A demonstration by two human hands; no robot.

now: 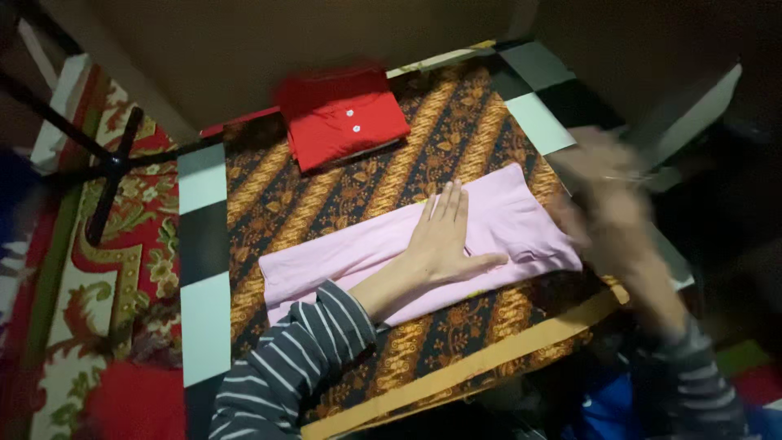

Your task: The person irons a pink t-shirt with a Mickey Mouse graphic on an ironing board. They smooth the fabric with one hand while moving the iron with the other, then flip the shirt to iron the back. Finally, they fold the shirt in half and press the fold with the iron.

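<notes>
1. Head view looks down on a bench [342, 383] draped in a brown and gold patterned cloth [456, 122]; a pink garment [505, 216] lies across its middle, running from near the left edge toward the right edge.
2. Judging by its shape, the pink garment is part-way folded: it already forms a long, narrow band with its sides turned in, but it is not yet brought down to a compact packet.
3. A red shirt [342, 118] with white buttons sits folded into a neat rectangle near the far edge of the bench, well apart from the pink one. It looks finished, so I take it as work already done.
4. What seems left is folding the pink band along its length, since it reaches much farther across the bench than the red shirt does.
5. The left hand [444, 240] rests flat on the middle of the pink garment, palm down, pressing it to the bench. Its fingers [448, 204] are straight and slightly apart, pointing toward the far edge, and the thumb is spread out to the right. They grip nothing.
6. The left forearm, in a striped sleeve [285, 367], comes in from the near edge.
7. The right hand [607, 204] is at the right end of the pink garment, near the right edge of the bench. It is blurred, so I cannot tell whether its fingers are apart or closed on the fabric.
</notes>
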